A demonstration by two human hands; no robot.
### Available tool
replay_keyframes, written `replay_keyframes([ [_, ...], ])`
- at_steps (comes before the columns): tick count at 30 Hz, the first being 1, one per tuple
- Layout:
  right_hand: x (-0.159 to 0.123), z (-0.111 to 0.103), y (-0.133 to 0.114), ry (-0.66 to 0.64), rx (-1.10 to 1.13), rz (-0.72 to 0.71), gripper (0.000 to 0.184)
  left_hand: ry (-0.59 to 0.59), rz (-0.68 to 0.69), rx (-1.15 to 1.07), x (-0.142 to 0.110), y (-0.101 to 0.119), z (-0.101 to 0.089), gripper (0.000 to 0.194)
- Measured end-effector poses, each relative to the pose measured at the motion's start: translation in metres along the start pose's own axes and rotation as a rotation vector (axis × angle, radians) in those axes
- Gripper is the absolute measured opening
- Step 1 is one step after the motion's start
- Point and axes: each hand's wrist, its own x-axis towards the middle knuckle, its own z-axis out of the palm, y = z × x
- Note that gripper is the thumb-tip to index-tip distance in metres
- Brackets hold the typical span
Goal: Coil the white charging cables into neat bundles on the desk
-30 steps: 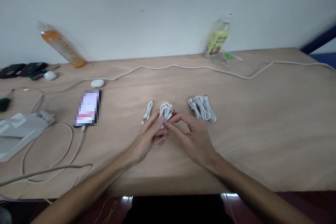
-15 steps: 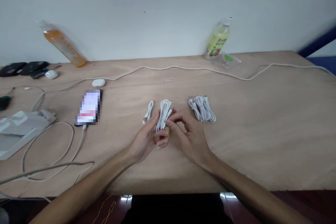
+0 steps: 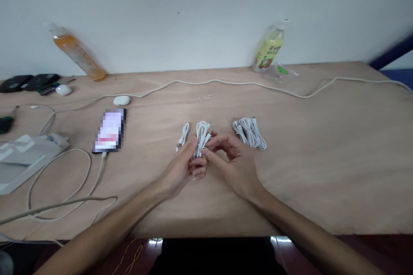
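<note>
A coiled white cable (image 3: pixel 201 135) with metal plug ends is held above the middle of the table. My left hand (image 3: pixel 180 164) is closed round its lower part, thumb on top and fingers curled beneath. From the right, my right hand (image 3: pixel 235 161) pinches at the middle of the coil with thumb and forefinger; a thin white tie seems to be there, though its detail is too small to make out. Just left of the held coil lies a single white cable bundle (image 3: pixel 183 136). Several white cable bundles (image 3: pixel 250 133) lie side by side to the right.
A phone (image 3: pixel 110 131) on a charging lead, a white earbud case (image 3: pixel 121 100) and looped cable are on the left. A long white cord (image 3: pixel 232 82) crosses the table's back. Two bottles, one orange (image 3: pixel 79 56) and one yellow (image 3: pixel 269 49), lean against the wall.
Both hands stay at the coiled cable, with only small shifts of the right fingers at its middle. The whole view has moved slightly.
</note>
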Motion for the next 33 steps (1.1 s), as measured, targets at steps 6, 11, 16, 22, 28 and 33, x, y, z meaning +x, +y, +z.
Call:
replay_keyframes([
  [6,-0.003,0.002,0.001,0.068,-0.129,-0.123,0.01,-0.044,-0.045,-0.017,-0.001,0.001,-0.002,0.044],
  [11,-0.004,0.002,0.002,0.073,-0.161,-0.166,0.014,-0.081,-0.099,-0.033,-0.002,0.001,-0.005,0.042],
  [16,0.0,0.002,0.003,0.058,-0.027,-0.08,0.009,-0.084,-0.114,-0.03,0.0,0.002,-0.005,0.043],
  [22,0.004,0.003,0.003,0.006,0.12,0.047,0.007,-0.063,0.002,0.039,0.005,-0.005,-0.005,0.055],
  [28,-0.001,0.005,0.0,-0.041,0.111,0.03,0.011,0.004,0.255,0.313,0.009,-0.013,-0.014,0.061],
  [33,-0.007,0.004,-0.002,-0.041,-0.151,-0.16,0.017,0.143,0.397,0.424,0.008,-0.004,-0.01,0.043],
])
